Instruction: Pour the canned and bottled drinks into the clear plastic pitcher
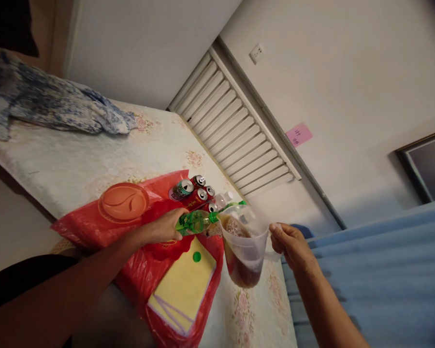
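My left hand [171, 224] is closed around a green plastic bottle [197, 221], tipped sideways with its neck against the rim of a clear plastic pitcher [248, 249]. By the handle, my right hand [292, 244] grips this pitcher and holds it tilted. Brown liquid with foam on top lies inside it. Several opened drink cans [196, 197] stand just beyond the bottle, and a clear bottle [223, 198] is partly hidden behind the pitcher. A green cap [196, 256] rests on a yellow cloth [184, 285] below my left hand.
Red plastic sheeting [94, 232] covers part of the flowered tablecloth [159, 154]. On it are an orange round lid [124, 201] and a red scalloped tray [155, 212]. A patterned cloth [58, 104] lies far left. A radiator [239, 125] runs behind the table; a blue curtain [377, 270] hangs right.
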`<action>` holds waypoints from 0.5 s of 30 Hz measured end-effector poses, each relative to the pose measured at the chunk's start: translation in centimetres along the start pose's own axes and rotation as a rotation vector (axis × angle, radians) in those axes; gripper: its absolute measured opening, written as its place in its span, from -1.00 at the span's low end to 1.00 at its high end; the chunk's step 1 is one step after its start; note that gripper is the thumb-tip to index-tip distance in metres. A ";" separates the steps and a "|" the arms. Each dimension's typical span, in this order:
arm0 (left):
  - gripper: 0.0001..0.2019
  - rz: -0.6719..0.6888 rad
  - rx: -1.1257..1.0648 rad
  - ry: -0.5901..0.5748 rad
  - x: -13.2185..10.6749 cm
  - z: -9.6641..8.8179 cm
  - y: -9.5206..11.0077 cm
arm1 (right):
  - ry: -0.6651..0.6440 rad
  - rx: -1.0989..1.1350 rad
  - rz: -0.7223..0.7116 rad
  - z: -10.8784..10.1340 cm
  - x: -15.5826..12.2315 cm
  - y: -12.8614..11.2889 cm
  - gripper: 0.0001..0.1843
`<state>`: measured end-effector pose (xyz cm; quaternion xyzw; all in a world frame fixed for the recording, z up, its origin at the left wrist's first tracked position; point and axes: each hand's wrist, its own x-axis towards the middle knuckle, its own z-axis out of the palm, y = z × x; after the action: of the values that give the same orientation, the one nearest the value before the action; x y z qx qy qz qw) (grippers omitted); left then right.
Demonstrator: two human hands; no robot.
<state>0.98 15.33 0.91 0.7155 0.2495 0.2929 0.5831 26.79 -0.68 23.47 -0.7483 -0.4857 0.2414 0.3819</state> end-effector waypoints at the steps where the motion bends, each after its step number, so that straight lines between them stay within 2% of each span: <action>1: -0.38 -0.002 0.002 0.003 0.0 0.0 0.0 | 0.000 0.000 0.001 0.0 0.0 0.0 -0.36; 15: -0.37 0.020 -0.013 0.009 0.1 0.1 -0.4 | 0.015 0.022 -0.008 0.4 -0.1 0.0 -0.35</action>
<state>1.16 15.42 0.52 0.7130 0.2428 0.3035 0.5836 26.44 -0.64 23.23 -0.7440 -0.4830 0.2397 0.3946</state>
